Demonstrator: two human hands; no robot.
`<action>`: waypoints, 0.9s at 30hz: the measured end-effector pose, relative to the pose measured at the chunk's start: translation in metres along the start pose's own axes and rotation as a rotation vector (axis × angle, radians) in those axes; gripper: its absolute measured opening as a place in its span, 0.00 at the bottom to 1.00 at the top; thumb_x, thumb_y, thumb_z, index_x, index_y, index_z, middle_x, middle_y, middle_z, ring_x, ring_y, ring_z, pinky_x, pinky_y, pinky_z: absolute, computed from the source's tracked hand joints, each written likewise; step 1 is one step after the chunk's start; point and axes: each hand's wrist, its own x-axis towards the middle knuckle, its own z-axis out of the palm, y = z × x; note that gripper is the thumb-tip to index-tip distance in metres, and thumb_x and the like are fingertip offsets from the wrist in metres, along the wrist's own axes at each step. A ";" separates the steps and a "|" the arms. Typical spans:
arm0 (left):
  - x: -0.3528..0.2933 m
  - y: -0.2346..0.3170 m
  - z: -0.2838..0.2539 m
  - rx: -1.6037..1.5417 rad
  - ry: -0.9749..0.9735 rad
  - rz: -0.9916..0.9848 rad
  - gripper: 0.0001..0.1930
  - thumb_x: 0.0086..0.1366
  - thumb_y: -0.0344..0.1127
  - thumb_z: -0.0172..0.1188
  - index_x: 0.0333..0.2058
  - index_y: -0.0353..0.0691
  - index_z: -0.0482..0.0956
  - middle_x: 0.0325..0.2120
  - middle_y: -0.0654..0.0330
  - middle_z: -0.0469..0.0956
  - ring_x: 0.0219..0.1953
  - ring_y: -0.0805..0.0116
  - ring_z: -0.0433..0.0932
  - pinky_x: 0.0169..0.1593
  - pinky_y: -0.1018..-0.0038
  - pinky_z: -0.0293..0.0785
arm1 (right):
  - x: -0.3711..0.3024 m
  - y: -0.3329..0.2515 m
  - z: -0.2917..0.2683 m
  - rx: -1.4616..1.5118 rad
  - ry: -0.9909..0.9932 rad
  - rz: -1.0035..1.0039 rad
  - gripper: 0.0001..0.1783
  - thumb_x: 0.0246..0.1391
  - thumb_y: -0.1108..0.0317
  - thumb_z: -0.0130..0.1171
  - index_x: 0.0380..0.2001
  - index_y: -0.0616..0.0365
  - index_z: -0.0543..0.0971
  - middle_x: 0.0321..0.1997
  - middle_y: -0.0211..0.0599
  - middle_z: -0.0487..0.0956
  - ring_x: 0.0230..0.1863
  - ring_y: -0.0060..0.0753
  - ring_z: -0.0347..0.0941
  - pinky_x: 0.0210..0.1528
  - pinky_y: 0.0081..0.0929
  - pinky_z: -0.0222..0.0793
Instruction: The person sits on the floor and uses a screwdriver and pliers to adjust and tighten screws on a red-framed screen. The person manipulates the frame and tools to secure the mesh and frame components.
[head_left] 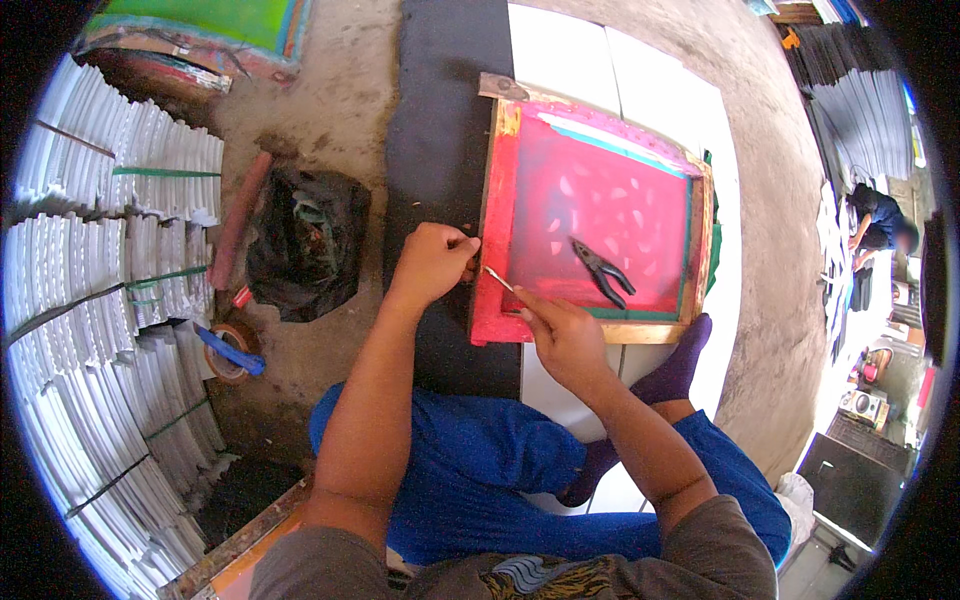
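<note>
A wooden screen-printing frame (700,245) with pink-red mesh lies in front of me, its left bar stained red. Black-handled pliers (600,272) rest on the mesh, jaws toward the far left. My right hand (568,338) grips a slim tool (498,279) with a pale metal shaft, which slants across the left bar; its handle is hidden in my fingers. At the outer edge of that bar, my left hand (432,264) is closed with thumb and fingers pinched together. Whatever is between them cannot be made out.
Beneath the frame are white tiles (565,45) and a dark strip (435,130). A black plastic bag (310,245), a tape roll (230,355) and banded white stacks (75,290) stand at left. Another person (880,222) bends over at far right.
</note>
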 end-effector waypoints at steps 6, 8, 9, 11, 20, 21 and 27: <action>0.004 -0.006 0.002 -0.036 -0.019 -0.058 0.12 0.65 0.36 0.63 0.32 0.30 0.86 0.22 0.51 0.84 0.25 0.64 0.86 0.35 0.68 0.79 | -0.002 -0.001 -0.002 -0.014 -0.004 0.028 0.18 0.63 0.65 0.59 0.55 0.50 0.81 0.25 0.50 0.76 0.28 0.53 0.75 0.32 0.47 0.70; 0.001 -0.002 0.002 -0.045 -0.011 -0.071 0.12 0.65 0.36 0.63 0.32 0.31 0.87 0.22 0.51 0.84 0.26 0.64 0.86 0.36 0.68 0.79 | -0.001 -0.001 -0.002 -0.026 -0.008 0.019 0.18 0.63 0.64 0.59 0.55 0.50 0.81 0.26 0.50 0.76 0.28 0.53 0.76 0.32 0.48 0.71; 0.001 0.000 0.001 -0.009 -0.007 -0.057 0.12 0.65 0.36 0.63 0.32 0.31 0.87 0.22 0.51 0.84 0.26 0.63 0.86 0.36 0.68 0.79 | -0.001 -0.002 -0.003 -0.052 -0.016 0.021 0.18 0.62 0.64 0.59 0.55 0.49 0.81 0.26 0.50 0.76 0.28 0.54 0.76 0.32 0.49 0.71; 0.000 0.003 0.000 0.062 0.005 -0.029 0.12 0.65 0.36 0.63 0.33 0.31 0.87 0.22 0.51 0.84 0.27 0.63 0.86 0.36 0.68 0.79 | 0.000 -0.009 -0.007 -0.105 -0.032 0.024 0.18 0.62 0.64 0.59 0.55 0.49 0.81 0.26 0.51 0.76 0.28 0.55 0.77 0.32 0.50 0.72; 0.008 -0.012 0.007 -0.024 -0.038 -0.134 0.19 0.67 0.46 0.60 0.31 0.32 0.87 0.22 0.52 0.84 0.29 0.58 0.86 0.39 0.64 0.78 | 0.010 -0.044 -0.014 -0.563 -0.267 0.061 0.18 0.63 0.63 0.54 0.55 0.49 0.78 0.27 0.51 0.78 0.31 0.56 0.80 0.34 0.51 0.76; 0.009 -0.012 0.007 0.007 -0.027 -0.137 0.20 0.67 0.47 0.59 0.31 0.33 0.87 0.23 0.52 0.85 0.31 0.58 0.86 0.40 0.63 0.78 | 0.014 -0.034 -0.014 -0.364 -0.268 0.050 0.18 0.63 0.63 0.54 0.55 0.50 0.79 0.26 0.51 0.78 0.31 0.55 0.81 0.34 0.50 0.76; 0.008 -0.012 0.009 0.106 0.035 -0.139 0.22 0.67 0.51 0.58 0.32 0.35 0.88 0.29 0.49 0.86 0.38 0.53 0.86 0.43 0.61 0.77 | 0.011 -0.011 -0.013 -0.152 -0.171 -0.030 0.16 0.63 0.65 0.55 0.51 0.53 0.82 0.23 0.49 0.79 0.28 0.54 0.80 0.31 0.47 0.72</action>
